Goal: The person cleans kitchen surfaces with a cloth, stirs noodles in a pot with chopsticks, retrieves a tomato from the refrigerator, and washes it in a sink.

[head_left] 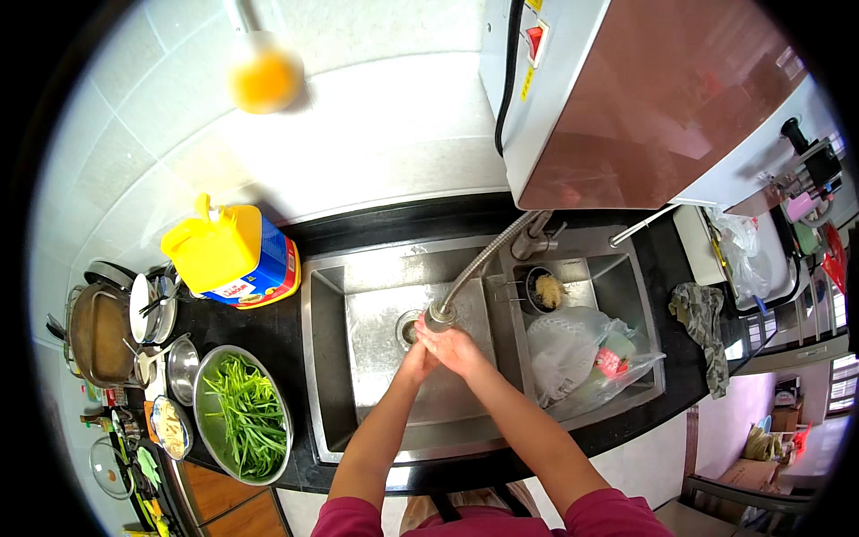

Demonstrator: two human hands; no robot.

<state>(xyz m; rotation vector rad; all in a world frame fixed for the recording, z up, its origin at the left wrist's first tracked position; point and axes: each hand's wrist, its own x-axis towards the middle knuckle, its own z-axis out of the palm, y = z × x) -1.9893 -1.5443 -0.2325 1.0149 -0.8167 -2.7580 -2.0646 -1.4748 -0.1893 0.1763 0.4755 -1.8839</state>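
Note:
My left hand (418,362) and my right hand (455,350) are pressed together over the left basin of a steel sink (322,376), just below the spray head (439,315) of a flexible metal faucet. The right hand's fingers stretch up and left beside the spray head, partly hidden by it. My left hand's fingers are tucked against the right hand and mostly out of sight. I see nothing held between them. The round drain (409,329) lies behind the hands. Whether water is running cannot be made out.
A bowl of cut green vegetables (242,416) stands left of the sink, near a yellow-and-blue jug (228,255). The right basin holds a small pot (543,289) and a clear plastic bag (573,353). A cloth (700,322) lies right; a brown-fronted cabinet (653,98) overhangs.

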